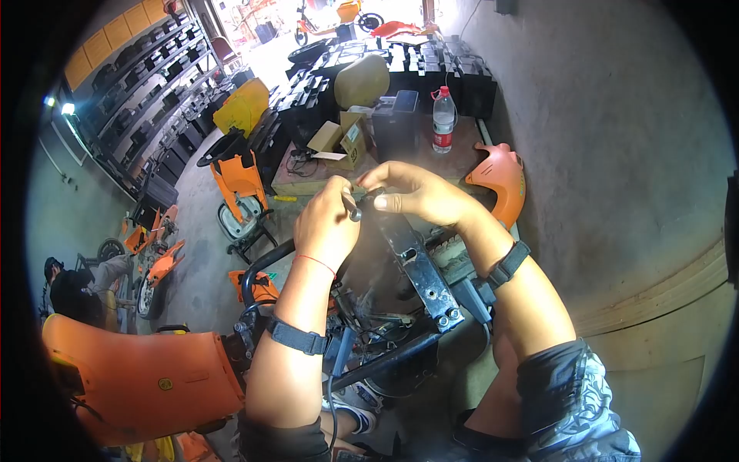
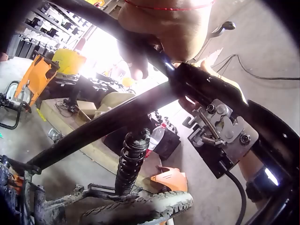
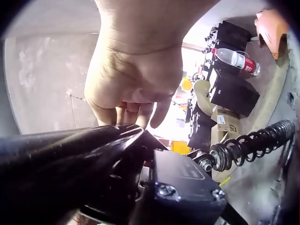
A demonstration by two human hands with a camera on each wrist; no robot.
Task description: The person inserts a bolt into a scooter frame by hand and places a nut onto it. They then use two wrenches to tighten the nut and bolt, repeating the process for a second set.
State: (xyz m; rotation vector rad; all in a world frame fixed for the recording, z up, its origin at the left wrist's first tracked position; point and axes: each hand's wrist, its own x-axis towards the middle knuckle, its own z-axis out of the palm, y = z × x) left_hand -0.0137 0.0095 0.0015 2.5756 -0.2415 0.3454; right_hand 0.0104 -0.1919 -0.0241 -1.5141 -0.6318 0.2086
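Observation:
Near the upper end of a black metal frame (image 1: 419,269), my left hand (image 1: 327,223) grips a dark metal tool (image 1: 352,208). In the left wrist view the tool's rounded tip (image 2: 228,26) sticks out beside the left hand (image 2: 166,28). The right hand (image 1: 423,192) bends its thumb and fingers around the frame's upper end; what lies under the fingertips is hidden. The right wrist view shows the right hand (image 3: 136,79) with its fingers behind the black frame (image 3: 70,154). A latch with a spring (image 2: 222,126) is mounted on the frame's underside.
A low platform (image 1: 300,183) ahead bears an open carton (image 1: 350,146), a dark case (image 1: 396,127) and a bottle (image 1: 443,123). Orange body panels (image 1: 146,377) lie to the left, another (image 1: 500,181) by the right wall. A shock absorber (image 2: 131,159) stands above the tyre (image 2: 145,208).

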